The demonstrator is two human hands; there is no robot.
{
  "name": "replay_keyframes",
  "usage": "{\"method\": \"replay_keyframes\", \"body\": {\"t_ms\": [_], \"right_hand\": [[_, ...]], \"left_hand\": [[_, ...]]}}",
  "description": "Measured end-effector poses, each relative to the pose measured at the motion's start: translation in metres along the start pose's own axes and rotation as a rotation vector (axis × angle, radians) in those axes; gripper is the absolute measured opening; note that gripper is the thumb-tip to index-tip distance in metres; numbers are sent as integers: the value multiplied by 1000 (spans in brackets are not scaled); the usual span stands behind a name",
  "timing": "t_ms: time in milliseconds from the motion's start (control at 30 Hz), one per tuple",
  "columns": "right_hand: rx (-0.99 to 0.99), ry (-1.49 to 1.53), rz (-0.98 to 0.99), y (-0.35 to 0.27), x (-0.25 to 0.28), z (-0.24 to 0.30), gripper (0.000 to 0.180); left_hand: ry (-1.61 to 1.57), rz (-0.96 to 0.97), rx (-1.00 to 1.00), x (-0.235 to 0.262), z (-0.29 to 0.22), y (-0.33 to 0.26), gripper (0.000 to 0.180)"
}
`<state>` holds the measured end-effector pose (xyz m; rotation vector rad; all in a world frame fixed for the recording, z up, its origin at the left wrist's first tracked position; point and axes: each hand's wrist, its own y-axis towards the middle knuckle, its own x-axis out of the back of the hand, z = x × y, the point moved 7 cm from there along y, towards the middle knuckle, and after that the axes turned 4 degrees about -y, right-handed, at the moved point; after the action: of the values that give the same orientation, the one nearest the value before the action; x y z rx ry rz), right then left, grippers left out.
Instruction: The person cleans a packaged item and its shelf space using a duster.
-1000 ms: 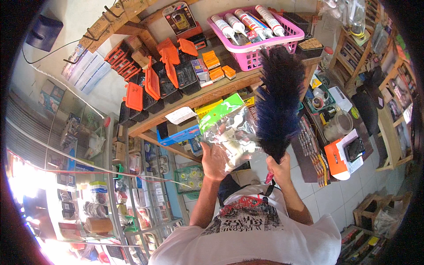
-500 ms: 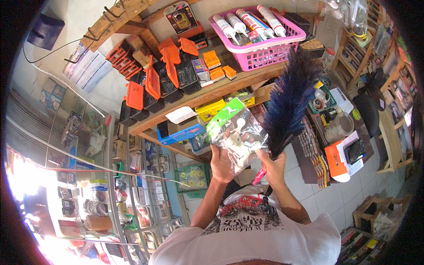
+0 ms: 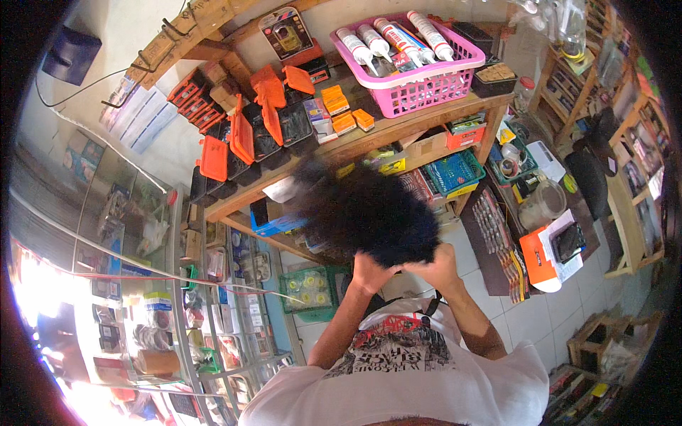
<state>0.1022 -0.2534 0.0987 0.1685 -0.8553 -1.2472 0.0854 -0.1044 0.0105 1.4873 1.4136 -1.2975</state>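
The dark feather duster is a blurred mass just below the wooden shelf that carries the pink basket. The left hand and right hand touch its lower edge; each grip looks closed, on what I cannot tell.

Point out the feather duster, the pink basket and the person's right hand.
feather duster [image 3: 369,213], head view, middle of the dark feathers.
pink basket [image 3: 419,85], head view, front wall.
right hand [image 3: 439,261], head view, back of the hand.
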Motion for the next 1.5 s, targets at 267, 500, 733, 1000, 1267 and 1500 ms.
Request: {"method": "replay_keyframes", "body": {"t_ms": [267,500,733,1000,1267,1500], "right_hand": [[27,11,342,-19,-38,32,38],[-239,418,159,-28,-30,21,26],[-582,379,263,-66,-32,-26,35],[-736,575,192,-97,-34,-33,36],[-441,273,454,-75,-34,-18,33],[-663,405,375,-85,-43,-26,32]], "left_hand": [[-100,-103,-81,83,-4,-1,64],[88,39,-293,65,-46,1,68],[-52,175,-516,21,-111,-24,91],[-296,447,-438,-19,-115,-33,109],[84,-28,-709,-22,-135,-21,110],[-383,456,-513,-67,-144,-28,121]]}}
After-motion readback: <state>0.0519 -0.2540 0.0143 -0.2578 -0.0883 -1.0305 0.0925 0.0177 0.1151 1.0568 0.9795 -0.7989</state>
